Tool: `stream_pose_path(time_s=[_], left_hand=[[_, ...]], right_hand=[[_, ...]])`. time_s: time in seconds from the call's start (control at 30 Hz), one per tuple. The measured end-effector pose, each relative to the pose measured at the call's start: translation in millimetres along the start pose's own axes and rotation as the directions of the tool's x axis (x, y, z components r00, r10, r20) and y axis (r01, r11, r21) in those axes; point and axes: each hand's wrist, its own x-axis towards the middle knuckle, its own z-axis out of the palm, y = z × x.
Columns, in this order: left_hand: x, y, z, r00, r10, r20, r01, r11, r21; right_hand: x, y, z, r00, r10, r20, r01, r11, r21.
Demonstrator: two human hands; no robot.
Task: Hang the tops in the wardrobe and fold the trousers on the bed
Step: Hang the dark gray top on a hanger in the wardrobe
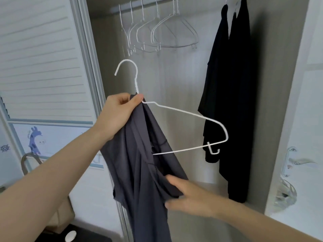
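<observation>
Grey top (pixel 139 172) hung bunched at the middle of the head view, gathered against the neck of a white wire hanger (pixel 185 113) and trailing down toward 6 o'clock. Only the hanger's left side was inside the cloth; its right shoulder and bottom bar stuck out bare toward 3 o'clock.

The left hand (pixel 118 112) was curled tight, thumb and fingers pinching both the fabric and the hanger's neck just under the hook. The right hand (pixel 188 194), down at 5 o'clock, had its fingers fairly straight and pushed into a fold of the top; it was blurred, so I could not tell whether it actually gripped the cloth or merely touched it.

In the wardrobe, at 12 o'clock, a row of empty hangers (pixel 157 32) dangled from the rail (pixel 132 5), and two dark garments (pixel 232 102) already hung at 2 o'clock.

From where I stood, the job at that point was dressing the hanger. To do it well, I judged the right hand should find the neck opening or the far shoulder seam and draw it over the bare right arm of the hanger, while the left kept the neck steady. Thin wire lets slippery cloth slide, so both shoulders would want seating evenly before lifting the hook to the free stretch of rail between the empty hangers and the dark clothes.
</observation>
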Motion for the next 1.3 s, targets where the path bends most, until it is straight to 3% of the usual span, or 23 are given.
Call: stream_pose_path(time_s=[0.03,0.1,0.27,0.33,0.43,0.6,0.7,0.77,0.8,0.87,0.93,0.97,1.1,1.2,1.3], left_hand=[[2.0,-5.1,-7.3,1.000,-0.003,-0.027,0.004,0.999,0.035],[4.4,-16.3,-25.8,0.998,-0.029,-0.056,0.033,0.996,0.082],[-8.0,-42.4,-49.7,0.999,-0.029,-0.020,0.035,0.912,0.410],[-14.2,-45.1,-46.1,1.000,-0.027,-0.002,0.025,0.897,0.441],[-21.5,-40.8,-30.2,0.999,0.020,0.037,-0.034,0.893,0.449],[-38.4,-30.8,5.7,0.990,0.107,0.090,-0.137,0.873,0.469],[-46.9,-28.7,19.5,0.987,0.091,0.129,-0.133,0.920,0.370],[-52.0,-28.8,24.3,0.989,0.069,0.134,-0.103,0.957,0.271],[-53.8,-29.0,25.4,0.991,0.054,0.119,-0.081,0.969,0.235],[-54.4,-29.9,25.3,0.998,0.020,0.062,-0.032,0.978,0.205],[-53.3,-31.4,21.5,1.000,-0.025,-0.007,0.026,0.984,0.179],[-52.2,-33.3,19.6,0.998,-0.047,-0.031,0.051,0.987,0.155],[-51.7,-35.3,14.8,0.998,-0.050,-0.021,0.053,0.991,0.120],[-51.2,-37.8,2.9,0.982,0.025,0.188,-0.041,0.996,0.085],[-43.8,-53.5,-22.3,0.944,0.058,0.325,-0.125,0.974,0.188]], right_hand=[[-3.8,4.2,-4.3,0.999,-0.017,-0.041,0.005,0.961,-0.277],[-12.0,13.3,-18.3,0.990,-0.071,-0.123,-0.017,0.798,-0.602],[-15.8,33.6,-79.3,0.945,-0.280,-0.169,-0.011,0.489,-0.872],[-13.6,25.9,-94.1,0.912,-0.376,-0.164,0.024,0.447,-0.894],[-3.5,-0.6,-106.5,0.882,-0.439,-0.174,0.076,0.496,-0.865],[18.3,-55.9,-111.6,0.883,-0.443,-0.158,0.234,0.705,-0.670],[25.3,-71.9,-107.5,0.851,-0.476,-0.224,0.217,0.705,-0.675],[26.5,-72.0,-103.7,0.809,-0.492,-0.323,0.110,0.666,-0.738],[26.4,-71.3,-102.3,0.799,-0.459,-0.389,-0.007,0.639,-0.769],[25.1,-73.0,-103.0,0.834,-0.224,-0.504,-0.276,0.621,-0.733],[25.0,-72.0,-101.3,0.893,0.090,-0.440,-0.375,0.690,-0.620],[25.4,-69.6,-99.5,0.914,0.159,-0.374,-0.362,0.735,-0.574],[26.8,-61.0,-93.8,0.956,-0.027,-0.292,-0.127,0.859,-0.497],[23.7,-59.2,-96.4,0.923,-0.167,-0.346,0.007,0.908,-0.419],[16.4,-51.4,-112.0,0.880,-0.211,-0.424,0.061,0.938,-0.340]])
